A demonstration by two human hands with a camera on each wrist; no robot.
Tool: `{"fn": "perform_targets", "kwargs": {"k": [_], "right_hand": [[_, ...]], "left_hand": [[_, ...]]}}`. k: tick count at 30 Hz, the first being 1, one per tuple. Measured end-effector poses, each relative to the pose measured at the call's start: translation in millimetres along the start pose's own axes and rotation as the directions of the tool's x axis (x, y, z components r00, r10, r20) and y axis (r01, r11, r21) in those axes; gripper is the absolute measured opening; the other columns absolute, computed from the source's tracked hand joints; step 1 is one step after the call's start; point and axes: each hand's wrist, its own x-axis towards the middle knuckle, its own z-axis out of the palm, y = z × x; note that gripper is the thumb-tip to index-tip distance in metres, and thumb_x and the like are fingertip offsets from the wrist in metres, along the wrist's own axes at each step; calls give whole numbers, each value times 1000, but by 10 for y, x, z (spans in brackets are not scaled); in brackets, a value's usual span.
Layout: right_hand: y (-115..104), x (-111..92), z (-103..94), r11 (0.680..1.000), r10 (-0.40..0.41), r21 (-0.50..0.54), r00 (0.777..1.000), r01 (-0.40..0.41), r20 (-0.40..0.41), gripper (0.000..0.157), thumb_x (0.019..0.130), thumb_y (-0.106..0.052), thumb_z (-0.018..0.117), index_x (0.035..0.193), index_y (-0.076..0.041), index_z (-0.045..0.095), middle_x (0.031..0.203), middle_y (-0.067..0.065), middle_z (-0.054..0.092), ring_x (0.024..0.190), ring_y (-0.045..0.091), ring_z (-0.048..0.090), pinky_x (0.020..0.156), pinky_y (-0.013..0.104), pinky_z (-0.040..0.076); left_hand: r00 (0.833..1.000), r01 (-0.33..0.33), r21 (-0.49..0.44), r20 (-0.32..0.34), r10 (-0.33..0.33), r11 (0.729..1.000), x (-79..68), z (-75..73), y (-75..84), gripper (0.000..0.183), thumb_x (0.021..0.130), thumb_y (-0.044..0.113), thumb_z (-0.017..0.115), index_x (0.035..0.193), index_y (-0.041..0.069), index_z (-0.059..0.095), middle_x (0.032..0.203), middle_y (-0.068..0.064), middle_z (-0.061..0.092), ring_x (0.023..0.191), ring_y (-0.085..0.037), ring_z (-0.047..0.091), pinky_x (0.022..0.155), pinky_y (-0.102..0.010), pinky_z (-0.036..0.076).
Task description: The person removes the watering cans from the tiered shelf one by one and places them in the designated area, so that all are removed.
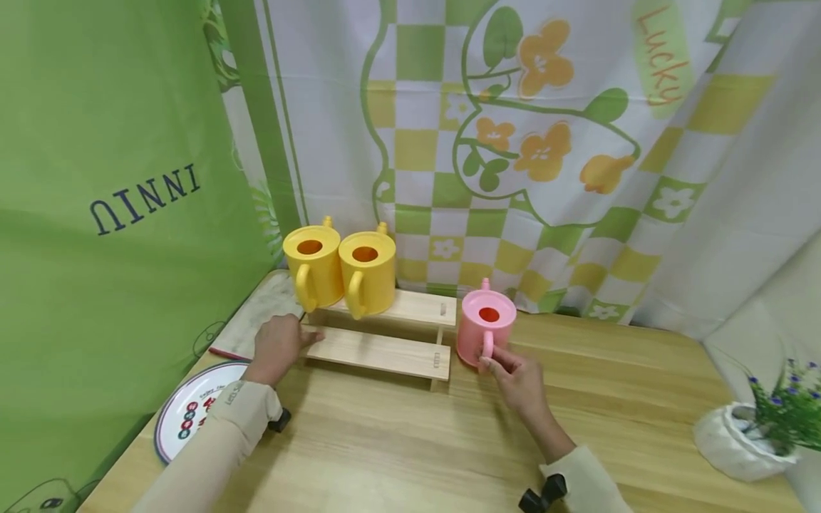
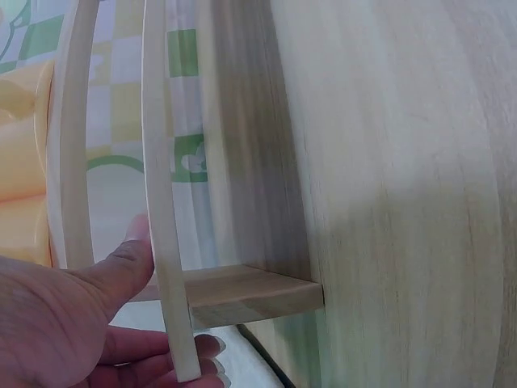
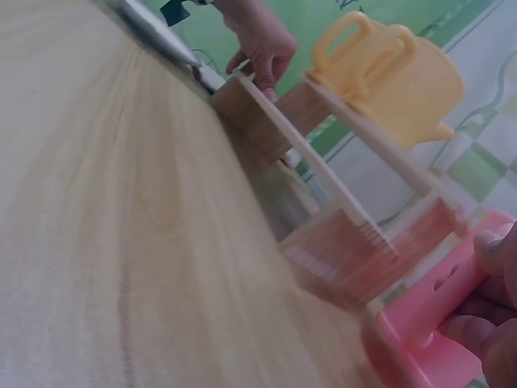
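Note:
A two-step wooden rack [image 1: 378, 350] stands on the table. My left hand [image 1: 277, 348] grips the left end of its lower board; the left wrist view shows the thumb [image 2: 129, 259] on one face and fingers curled round the other. Side by side on the upper step sit two yellow watering cans, the left one [image 1: 328, 285] and the right one [image 1: 383, 288], spouts toward the curtain. Just right of the rack is a pink watering can [image 1: 470, 335], upright, its handle pinched by my right hand [image 1: 521, 381]. Whether its base touches the table cannot be told.
A round printed plate [image 1: 169, 420] lies at the left, partly under my left forearm, with a marbled board [image 1: 259, 313] behind it. A white pot [image 1: 737, 445] with a flowering plant stands at the right table edge. A patterned curtain [image 1: 423, 171] hangs behind the table [image 1: 398, 449].

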Motion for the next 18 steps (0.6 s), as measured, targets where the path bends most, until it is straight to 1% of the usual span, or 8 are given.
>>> {"fn": "perform_targets", "kwargs": {"k": [3,7,12,15,18], "right_hand": [[43,-23,33,1000,-2,4,1000,2,-3,25,88,-8,75,111,0,74,104,20,75,81,-5,62,67,12,50],[96,-53,72,1000,-13,16,1000,14,-28,24,85,-5,77,109,1,75,100,20,76,81,-8,62,69,8,49],[137,-67,92,999,-43,-2,998,43,-38,23,83,-4,79,105,3,76,94,20,77,76,-8,59,67,9,48],[147,-57,81,999,-43,-15,999,43,-7,21,84,-5,78,104,2,76,93,19,77,77,-2,62,68,13,51],[109,-58,20,1000,-5,-26,998,6,61,27,86,-10,77,110,3,73,101,20,76,87,12,72,74,17,55]], "left_hand": [[1000,-12,3,-9,12,1000,-10,0,25,57,83,50,77,52,14,45,55,-7,54,52,-24,54,49,-41,46],[1000,-25,15,-15,25,1000,-30,-1,45,58,85,50,75,51,15,44,55,-7,54,51,-25,55,49,-41,47],[1000,-25,-2,-13,25,1000,-41,-7,41,58,86,49,74,50,14,46,54,-8,55,51,-24,55,50,-41,47],[999,-38,-15,-22,38,999,-47,-1,27,58,87,47,74,49,12,47,54,-9,56,51,-24,54,51,-42,48],[998,-53,-22,-22,53,998,-57,17,10,58,88,46,73,49,12,48,53,-9,56,50,-24,55,53,-42,49]]}}
